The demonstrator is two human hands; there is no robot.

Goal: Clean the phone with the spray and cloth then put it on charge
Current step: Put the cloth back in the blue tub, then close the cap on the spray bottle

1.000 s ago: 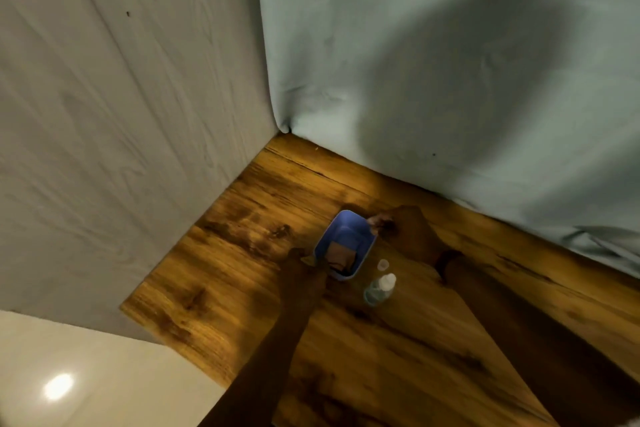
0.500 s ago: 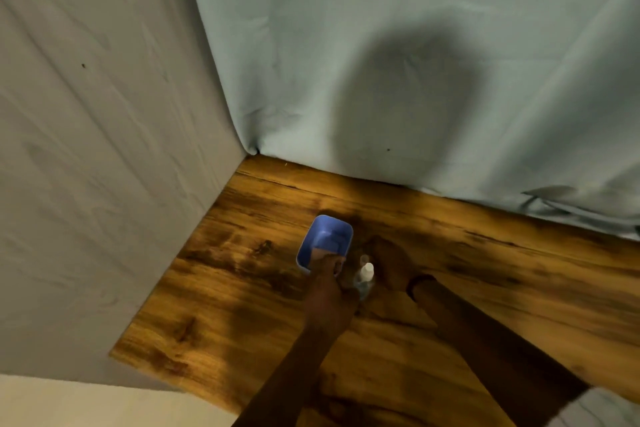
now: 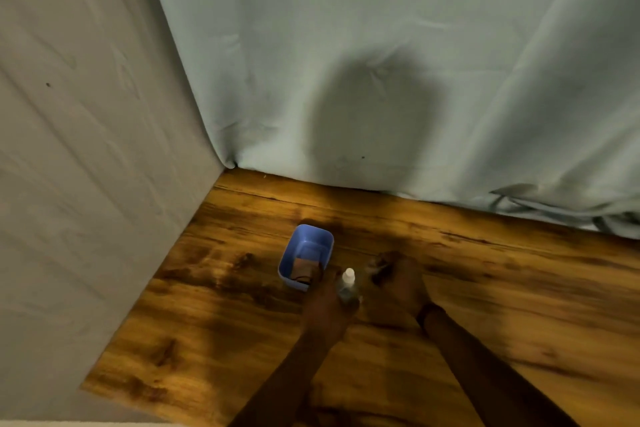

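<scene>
The spray bottle [image 3: 347, 286] stands upright on the wooden counter [image 3: 207, 340], grasped by the left hand [image 3: 325, 308]. Just left, a blue tub [image 3: 306, 255] contains a brown item. The right hand [image 3: 398, 288] is blurred; its grip I cannot tell.

Two hands are in view: the left hand [image 3: 323, 305] in the lower middle of the frame and the right hand [image 3: 394, 291] just to its right. One small clear spray bottle [image 3: 347, 286] with a white cap stands between them. One blue tub [image 3: 306, 255] sits a little above and left of centre-bottom, and inside it lies one brown object [image 3: 304, 269], perhaps a folded cloth, though the dim light leaves that unsure. One wooden tabletop [image 3: 207, 322] fills the lower half. Two hanging sheets close the background: one grey sheet [image 3: 86, 149] at left and one pale blue-green sheet [image 3: 381, 45] across the top and right.
</scene>
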